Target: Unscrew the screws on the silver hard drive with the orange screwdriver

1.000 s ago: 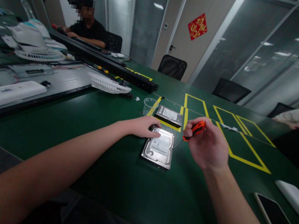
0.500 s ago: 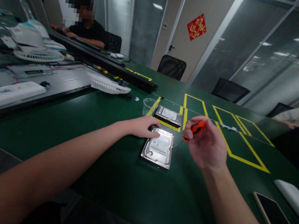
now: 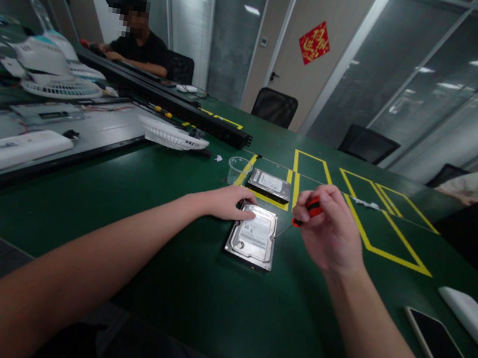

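Note:
A silver hard drive (image 3: 252,238) lies label-up on the green table. My left hand (image 3: 232,203) grips its upper left corner, with the thumb on top and the fingers at the far edge. My right hand (image 3: 331,225) is closed around the red and black handle of a screwdriver (image 3: 313,207). The thin shaft slants down to the left, and its tip meets the right edge of the drive. Whether the tip sits in a screw is too small to tell. Just behind, a second hard drive (image 3: 269,185) rests inside yellow tape.
A clear plastic cup (image 3: 238,171) stands left of the second drive. White fan parts (image 3: 174,134) and a long black bar (image 3: 211,124) lie further left. At the right are a phone (image 3: 442,353) and a white box-shaped item (image 3: 472,318). Another person (image 3: 139,50) sits across the table.
The screwdriver handle has turned in my right hand, showing more black now, and the fingers have shifted slightly. My left hand and the hard drive stay in place.

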### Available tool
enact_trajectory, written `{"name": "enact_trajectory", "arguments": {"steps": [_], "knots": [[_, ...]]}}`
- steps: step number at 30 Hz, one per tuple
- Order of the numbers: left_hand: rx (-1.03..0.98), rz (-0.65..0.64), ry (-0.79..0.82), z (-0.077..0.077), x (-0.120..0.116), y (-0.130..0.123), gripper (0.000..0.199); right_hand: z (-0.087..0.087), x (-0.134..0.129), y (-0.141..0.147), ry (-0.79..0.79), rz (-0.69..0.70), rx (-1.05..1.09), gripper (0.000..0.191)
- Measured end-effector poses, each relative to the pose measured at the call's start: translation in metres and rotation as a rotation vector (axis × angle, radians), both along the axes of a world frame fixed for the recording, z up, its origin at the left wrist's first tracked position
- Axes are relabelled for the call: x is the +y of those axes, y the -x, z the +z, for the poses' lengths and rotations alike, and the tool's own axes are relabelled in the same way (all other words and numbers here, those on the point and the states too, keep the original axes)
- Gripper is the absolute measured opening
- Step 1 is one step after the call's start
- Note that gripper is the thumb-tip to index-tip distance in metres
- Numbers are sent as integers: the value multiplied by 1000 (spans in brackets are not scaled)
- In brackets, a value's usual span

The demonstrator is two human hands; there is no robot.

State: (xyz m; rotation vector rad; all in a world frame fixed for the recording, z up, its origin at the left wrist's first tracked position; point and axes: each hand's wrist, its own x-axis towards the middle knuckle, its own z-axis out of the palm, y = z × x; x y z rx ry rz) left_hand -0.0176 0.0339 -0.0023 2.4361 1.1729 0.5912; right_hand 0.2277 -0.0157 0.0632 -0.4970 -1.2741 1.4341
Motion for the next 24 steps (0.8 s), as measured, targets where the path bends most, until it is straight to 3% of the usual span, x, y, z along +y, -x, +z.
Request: {"name": "enact_trajectory", "arguments": {"steps": [5,20,24], "knots": [[4,-23,-19,0,1,0,45,-1,5,-1,-27,-27,-2,29],[16,-15,2,2,0,0,47,1,2,-1,1,-27,6,14],[13,-14,-1,2,0,0,47,0,4,-2,2,-24,18,27]]}}
